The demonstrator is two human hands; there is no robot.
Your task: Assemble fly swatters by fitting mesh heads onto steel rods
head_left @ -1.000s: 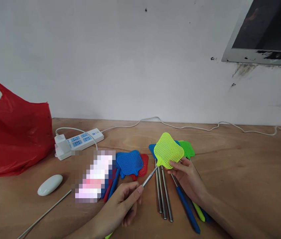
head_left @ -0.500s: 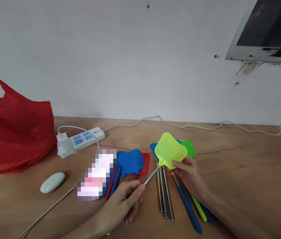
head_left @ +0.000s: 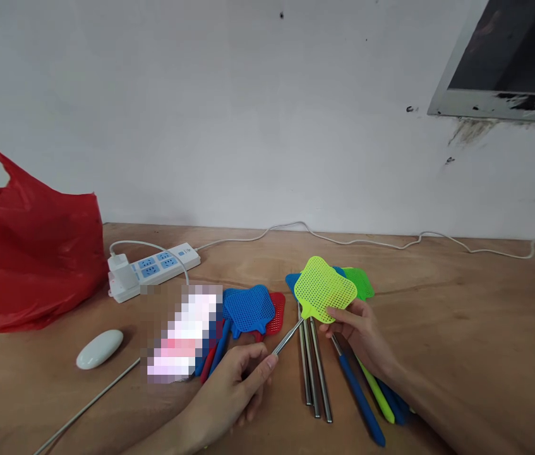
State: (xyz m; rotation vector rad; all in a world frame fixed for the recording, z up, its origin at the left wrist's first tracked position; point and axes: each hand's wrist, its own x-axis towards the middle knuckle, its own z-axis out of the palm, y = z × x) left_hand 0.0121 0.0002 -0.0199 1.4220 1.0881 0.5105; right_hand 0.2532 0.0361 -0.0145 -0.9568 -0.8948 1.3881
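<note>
A yellow-green fly swatter [head_left: 324, 287] is held between my two hands, its mesh head up and its thin metal rod slanting down to the left. My left hand [head_left: 243, 385] is closed around the rod. My right hand [head_left: 357, 328] pinches the lower right edge of the mesh head between thumb and fingers. Below the head lie several bare metal rods [head_left: 314, 373]. Under my right wrist are a blue handle [head_left: 362, 401] and a yellow-green handle [head_left: 381, 395]. Behind my left hand, blue swatter heads [head_left: 251, 308] overlap a red swatter head [head_left: 276, 313].
A red plastic bag [head_left: 30, 253] stands at the far left. Near it are a white power strip [head_left: 167, 262] with a plugged-in charger and a white mouse [head_left: 100, 349]. A blurred-out bright object [head_left: 184, 335] lies left of the swatters. A cable [head_left: 362, 241] runs along the wall.
Both hands and the yellow-green fly swatter stay nearly in place, with only a slight downward shift of the swatter head. The grip of each hand is the same.
</note>
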